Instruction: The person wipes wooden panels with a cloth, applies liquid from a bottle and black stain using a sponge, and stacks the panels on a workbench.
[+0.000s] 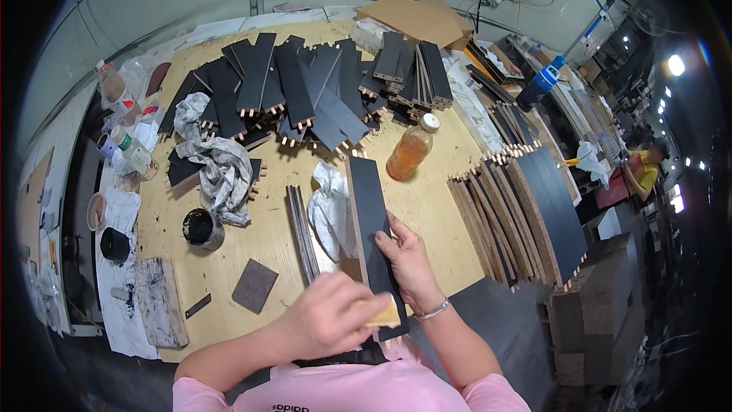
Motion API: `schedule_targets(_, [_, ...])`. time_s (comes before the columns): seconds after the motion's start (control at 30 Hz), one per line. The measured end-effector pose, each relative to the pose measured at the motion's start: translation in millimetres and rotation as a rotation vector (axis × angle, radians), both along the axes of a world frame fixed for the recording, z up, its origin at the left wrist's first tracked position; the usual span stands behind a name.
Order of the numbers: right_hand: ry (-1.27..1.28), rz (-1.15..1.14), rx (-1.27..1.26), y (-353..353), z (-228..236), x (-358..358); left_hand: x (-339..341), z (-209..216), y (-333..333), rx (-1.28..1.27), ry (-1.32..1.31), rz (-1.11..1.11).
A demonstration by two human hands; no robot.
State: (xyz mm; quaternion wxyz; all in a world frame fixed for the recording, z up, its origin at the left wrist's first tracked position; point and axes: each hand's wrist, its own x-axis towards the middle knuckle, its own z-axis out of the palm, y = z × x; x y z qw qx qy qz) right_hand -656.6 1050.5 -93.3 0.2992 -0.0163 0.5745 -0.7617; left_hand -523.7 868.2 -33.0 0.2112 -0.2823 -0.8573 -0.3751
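Observation:
A long black board (pixel 372 221) with a raw brown edge stands tilted in front of me, with dowels at its ends. My right hand (pixel 412 263) grips its right side, thumb on the black face. My left hand (pixel 332 313), slightly blurred, has its fingers closed round a pale yellow sponge-like pad (pixel 387 314) at the board's lower part. Just left of the board lie a crumpled white cloth (pixel 326 210) and narrow dark strips (pixel 302 233). A dark square sheet (pixel 255 286) rests on the table near my left forearm.
Many black dowelled boards (pixel 293 80) are heaped at the back of the table (pixel 282 252). A row of boards (pixel 518 214) stands at right. Nearby are an orange-liquid bottle (pixel 412 149), a black-stained cup (pixel 203 229), crumpled rags (pixel 221 172) and a small blade-like strip (pixel 198 305).

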Motion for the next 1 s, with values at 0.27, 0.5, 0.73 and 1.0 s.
schedule_targets(0.27, [0.167,0.156,0.188,3.6,10.3,21.6,-102.8,-19.6,-100.3,-0.046,0.115,0.542])
schedule_targets(0.5, [-0.545,0.204,-0.541,23.6,-24.2,1.0,-64.7,-17.8,-59.5,0.304,-0.115,0.44])
schedule_targets(0.73, [-0.701,0.355,-0.97,3.8,-49.1,-6.2,-11.3,-8.3,45.8,0.321,-0.016,-0.073])
schedule_targets(1.0, [-0.66,0.286,-0.923,1.1,-69.0,4.6,-21.8,8.5,23.0,0.225,0.025,0.049])
